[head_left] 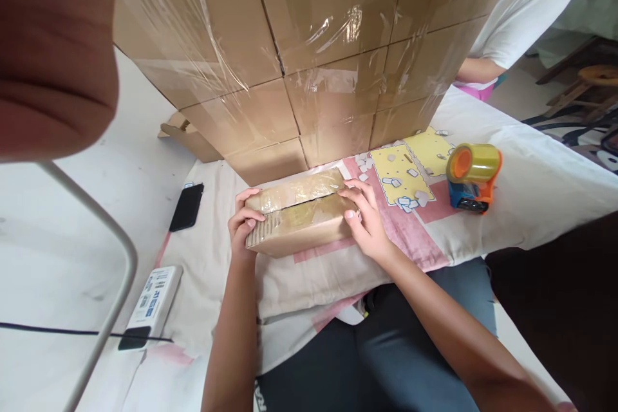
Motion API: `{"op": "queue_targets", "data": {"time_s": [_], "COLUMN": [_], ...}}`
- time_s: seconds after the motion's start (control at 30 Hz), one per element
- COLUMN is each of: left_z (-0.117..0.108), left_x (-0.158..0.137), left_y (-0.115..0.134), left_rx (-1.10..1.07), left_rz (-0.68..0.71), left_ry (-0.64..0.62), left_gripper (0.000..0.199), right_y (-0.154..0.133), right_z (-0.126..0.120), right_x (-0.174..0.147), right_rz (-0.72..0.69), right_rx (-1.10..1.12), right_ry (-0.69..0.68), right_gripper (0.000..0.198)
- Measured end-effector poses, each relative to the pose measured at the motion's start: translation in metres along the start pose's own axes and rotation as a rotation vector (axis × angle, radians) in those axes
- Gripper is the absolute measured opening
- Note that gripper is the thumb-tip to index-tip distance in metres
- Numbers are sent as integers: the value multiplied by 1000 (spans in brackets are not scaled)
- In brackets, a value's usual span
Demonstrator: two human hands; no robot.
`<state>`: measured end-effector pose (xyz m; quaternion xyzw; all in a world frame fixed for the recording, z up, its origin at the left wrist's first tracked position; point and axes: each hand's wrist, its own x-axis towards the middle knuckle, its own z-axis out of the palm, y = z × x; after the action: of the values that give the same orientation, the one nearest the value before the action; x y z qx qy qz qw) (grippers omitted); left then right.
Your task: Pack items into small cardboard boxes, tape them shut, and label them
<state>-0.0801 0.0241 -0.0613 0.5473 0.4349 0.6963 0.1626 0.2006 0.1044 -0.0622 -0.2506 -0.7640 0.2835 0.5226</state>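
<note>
Between my hands is a small cardboard box (299,232) with shiny brown tape over its upper part, where a dark seam runs lengthwise. My left hand (244,222) is closed round its left end, next to a ridged, corrugated patch. At the opposite end my right hand (365,215) grips the box, thumb on the near side and fingers over the top. The box rests on the cloth-covered table, in front of a stack of bigger cartons. To the right of my right hand stands an orange and blue tape dispenser (473,177) with a yellowish roll.
Stacked cartons (333,103) wrapped in clear film rise behind the box. A black phone (187,207) and a white box (153,299) lie at left, near a bent grey tube (126,251). Another person's white sleeve (528,22) shows at upper right. Something blurred covers the upper left corner.
</note>
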Motion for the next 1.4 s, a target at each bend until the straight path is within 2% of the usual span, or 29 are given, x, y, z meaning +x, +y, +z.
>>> {"op": "queue_targets", "data": {"time_s": [0.53,0.77,1.1,1.4], "left_z": [-8,-8,-5,-5], "left_x": [0,-1,0,-1], "left_y": [-9,-5,-2,-1], "left_rx": [-12,28,27,14], "left_rz": [50,24,81,58], "left_ry": [-33,-21,-28,-22], "left_gripper": [23,21,17,16], "right_y": [1,5,5,6], "right_z": [1,2,-1,0], "right_x": [-2,-3,-3,-3], "right_rz": [2,-49,-58,-50], "right_rx": [-15,21,54,22], "right_ry": [16,22,-10,-2], "right_gripper": [37,38,39,41]}}
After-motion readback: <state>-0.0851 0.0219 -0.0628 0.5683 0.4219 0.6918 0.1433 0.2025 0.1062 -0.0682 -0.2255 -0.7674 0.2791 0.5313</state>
